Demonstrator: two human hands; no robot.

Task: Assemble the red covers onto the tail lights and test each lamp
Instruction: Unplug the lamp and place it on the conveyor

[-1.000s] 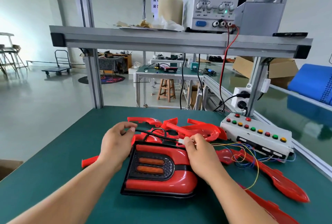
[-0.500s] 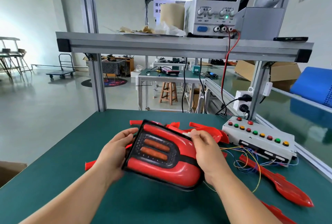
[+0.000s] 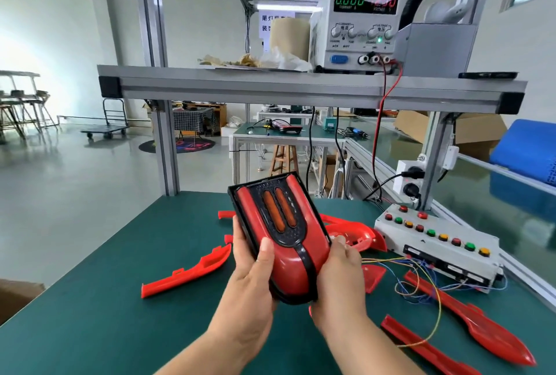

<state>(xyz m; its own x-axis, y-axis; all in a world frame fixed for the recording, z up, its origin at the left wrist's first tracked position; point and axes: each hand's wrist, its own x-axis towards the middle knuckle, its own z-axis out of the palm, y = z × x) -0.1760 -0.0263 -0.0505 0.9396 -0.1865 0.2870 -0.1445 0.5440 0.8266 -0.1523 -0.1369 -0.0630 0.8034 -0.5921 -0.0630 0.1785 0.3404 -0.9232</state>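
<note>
A tail light [image 3: 288, 257] with a glossy red cover, a black frame and two orange lamp strips is held up above the green table [image 3: 90, 308], its wide end tilted away from me. My left hand [image 3: 249, 278] grips its left side with the thumb lying across the red cover. My right hand [image 3: 340, 281] grips its right edge from below. Both lamp strips look unlit.
Several loose red covers lie on the mat: one at the left [image 3: 186, 272], a pile behind the lamp [image 3: 355, 232], long ones at the right [image 3: 469, 320]. A white test box [image 3: 436, 242] with coloured buttons and thin wires [image 3: 415, 281] sits right. A power supply [image 3: 358, 23] stands on the shelf.
The tail light has been lifted off the table and turned from lying crosswise to standing lengthwise in both hands. The camera has tipped upward.
</note>
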